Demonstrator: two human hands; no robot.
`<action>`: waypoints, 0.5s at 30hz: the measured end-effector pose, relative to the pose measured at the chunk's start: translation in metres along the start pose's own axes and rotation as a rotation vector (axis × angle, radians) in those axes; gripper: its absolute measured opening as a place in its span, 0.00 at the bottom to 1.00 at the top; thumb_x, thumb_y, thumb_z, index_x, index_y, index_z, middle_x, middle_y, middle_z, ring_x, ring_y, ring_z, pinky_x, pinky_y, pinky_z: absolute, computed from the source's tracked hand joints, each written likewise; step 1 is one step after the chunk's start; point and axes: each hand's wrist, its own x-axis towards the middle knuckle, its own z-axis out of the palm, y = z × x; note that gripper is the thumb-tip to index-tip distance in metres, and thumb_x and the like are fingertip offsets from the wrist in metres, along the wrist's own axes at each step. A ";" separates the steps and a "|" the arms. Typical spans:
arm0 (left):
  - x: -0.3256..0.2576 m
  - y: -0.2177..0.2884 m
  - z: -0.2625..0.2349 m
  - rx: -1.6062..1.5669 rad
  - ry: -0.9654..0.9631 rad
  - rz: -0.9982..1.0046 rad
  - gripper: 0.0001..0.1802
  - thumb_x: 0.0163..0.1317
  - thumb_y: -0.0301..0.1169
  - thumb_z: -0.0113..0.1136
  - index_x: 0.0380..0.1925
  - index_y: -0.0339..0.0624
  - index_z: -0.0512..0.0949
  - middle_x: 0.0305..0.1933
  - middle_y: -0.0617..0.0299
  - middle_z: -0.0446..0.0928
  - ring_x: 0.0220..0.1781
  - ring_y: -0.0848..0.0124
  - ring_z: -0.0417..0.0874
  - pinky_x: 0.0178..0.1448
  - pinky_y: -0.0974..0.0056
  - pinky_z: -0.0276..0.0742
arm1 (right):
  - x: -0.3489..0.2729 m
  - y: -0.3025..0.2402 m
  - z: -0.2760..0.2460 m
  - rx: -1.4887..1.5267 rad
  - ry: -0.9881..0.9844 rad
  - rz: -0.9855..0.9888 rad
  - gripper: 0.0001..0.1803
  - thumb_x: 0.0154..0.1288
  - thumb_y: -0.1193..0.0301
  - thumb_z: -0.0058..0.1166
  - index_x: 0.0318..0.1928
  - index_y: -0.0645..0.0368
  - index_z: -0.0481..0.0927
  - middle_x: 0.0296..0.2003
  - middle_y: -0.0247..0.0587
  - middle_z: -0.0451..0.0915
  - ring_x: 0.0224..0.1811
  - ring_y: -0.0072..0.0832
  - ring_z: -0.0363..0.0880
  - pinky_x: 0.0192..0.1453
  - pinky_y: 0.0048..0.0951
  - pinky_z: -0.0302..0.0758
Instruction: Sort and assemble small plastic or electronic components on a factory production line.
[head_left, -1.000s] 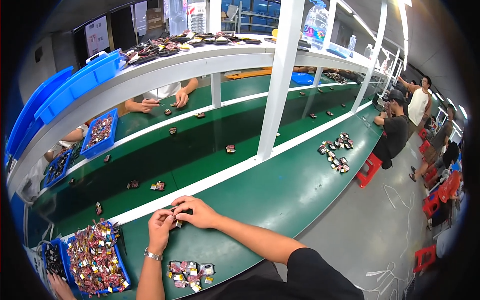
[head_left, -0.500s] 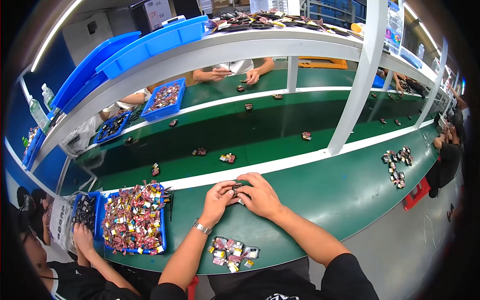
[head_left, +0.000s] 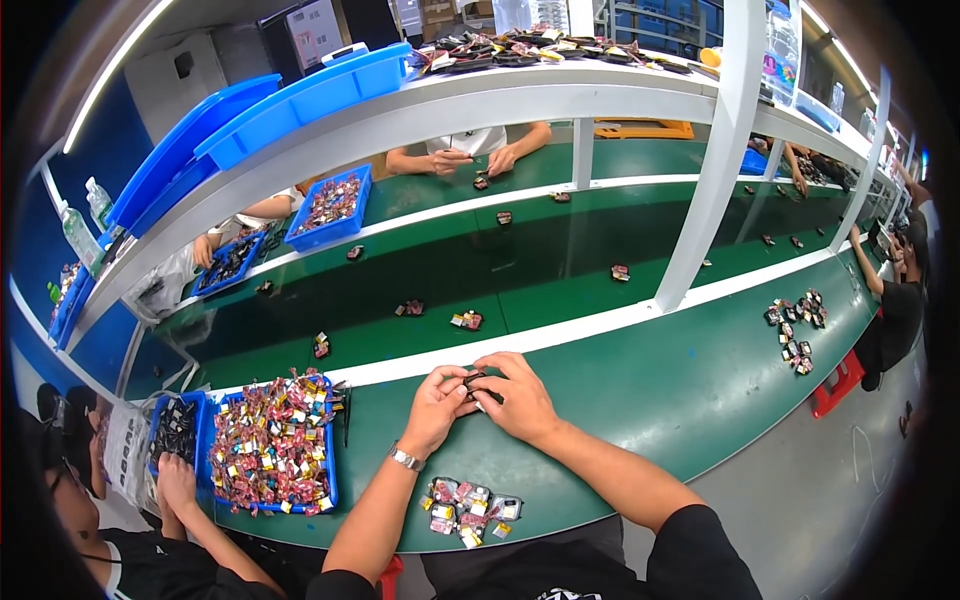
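Observation:
Over the green bench, my left hand (head_left: 432, 412) and my right hand (head_left: 520, 408) meet, fingertips pinched together. Between them is a small black plastic part (head_left: 472, 384), largely covered by my fingers, so its exact kind is unclear. Near my left forearm, at the front edge of the bench, lies a small group of black casings with red, yellow and white pieces (head_left: 470, 508). Left of my left hand stands a blue tray (head_left: 334, 478) heaped with small parts in red-and-white wrapping (head_left: 268, 440). Dark thin tools or leads (head_left: 346, 410) lie against its right side.
A blue bin of black parts (head_left: 176, 425) is at left, a neighbour's hand (head_left: 176, 482) at its edge. Beyond the white rail (head_left: 560, 343), a green belt (head_left: 540, 290) carries scattered assemblies. A white post (head_left: 705, 180) rises at right. More assemblies (head_left: 797, 330) lie far right.
My hands stay together, with my fingers shifted slightly around the black part. Assemblies on the belt have moved a little to the right. Across the belt, a person's hands come closer to an assembly.

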 end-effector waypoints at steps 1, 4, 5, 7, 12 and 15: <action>0.000 0.000 0.000 0.003 -0.002 0.001 0.11 0.70 0.23 0.50 0.51 0.40 0.67 0.53 0.54 0.77 0.53 0.67 0.81 0.56 0.59 0.81 | 0.000 0.000 0.000 0.000 0.004 -0.001 0.10 0.50 0.77 0.65 0.35 0.58 0.85 0.48 0.38 0.79 0.55 0.38 0.74 0.56 0.35 0.75; 0.001 -0.001 0.001 0.004 -0.001 -0.001 0.11 0.70 0.23 0.50 0.51 0.40 0.67 0.55 0.53 0.77 0.53 0.66 0.81 0.56 0.59 0.81 | -0.001 0.003 0.001 0.007 -0.011 0.014 0.09 0.51 0.76 0.65 0.35 0.58 0.85 0.50 0.38 0.79 0.56 0.39 0.74 0.58 0.36 0.73; -0.001 0.001 0.002 0.005 0.005 0.002 0.11 0.70 0.22 0.49 0.51 0.39 0.67 0.55 0.53 0.76 0.53 0.67 0.81 0.56 0.60 0.81 | -0.002 0.003 0.002 0.015 -0.035 0.061 0.08 0.52 0.75 0.65 0.36 0.57 0.86 0.51 0.38 0.79 0.56 0.39 0.73 0.59 0.37 0.73; -0.002 0.001 0.002 0.007 0.007 0.005 0.11 0.70 0.21 0.48 0.51 0.38 0.67 0.55 0.52 0.76 0.53 0.68 0.81 0.56 0.62 0.81 | -0.004 0.006 0.004 0.021 -0.056 0.108 0.08 0.52 0.74 0.65 0.36 0.56 0.86 0.53 0.38 0.79 0.57 0.39 0.73 0.61 0.38 0.72; -0.002 0.000 0.000 0.034 -0.009 -0.002 0.11 0.70 0.21 0.48 0.51 0.38 0.67 0.56 0.52 0.75 0.54 0.68 0.80 0.56 0.63 0.81 | -0.005 0.012 0.003 0.207 -0.161 0.318 0.07 0.54 0.72 0.64 0.36 0.53 0.87 0.53 0.37 0.78 0.58 0.39 0.72 0.62 0.38 0.71; -0.001 -0.002 0.000 0.050 0.018 -0.003 0.11 0.70 0.20 0.47 0.51 0.38 0.67 0.57 0.52 0.75 0.54 0.69 0.80 0.56 0.63 0.82 | -0.006 0.005 0.002 0.119 -0.126 0.253 0.08 0.54 0.73 0.64 0.36 0.54 0.87 0.52 0.37 0.79 0.58 0.39 0.72 0.62 0.38 0.71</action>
